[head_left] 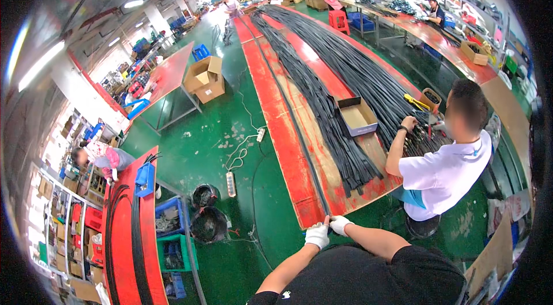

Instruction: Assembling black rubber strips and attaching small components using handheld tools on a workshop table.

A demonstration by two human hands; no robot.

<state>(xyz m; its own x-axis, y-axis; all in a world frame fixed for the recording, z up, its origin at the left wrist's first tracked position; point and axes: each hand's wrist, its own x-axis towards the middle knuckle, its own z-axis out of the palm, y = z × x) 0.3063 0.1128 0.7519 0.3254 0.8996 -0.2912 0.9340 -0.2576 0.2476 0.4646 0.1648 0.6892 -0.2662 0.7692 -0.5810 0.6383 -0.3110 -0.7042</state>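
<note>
Both my hands wear white gloves at the near corner of a long red-topped table [269,126]. My left hand [316,236] is closed around the near end of a long black cable-like strip [305,158], which runs along the table's left side toward the far end. Pressed close beside it, my right hand [340,225] has its fingers drawn together at the same end; the exact grip is too small to make out. To the right of the strip lies a thick bundle of similar black strips [314,89], with an open cardboard box [356,116] resting on it.
At the table's right side a co-worker in a white shirt [443,166] handles another bundle [357,57], near yellow-handled pliers [416,102]. Black buckets [208,225], a power strip [231,184] and loose cords lie on the green floor. A second red table [122,230] stands left.
</note>
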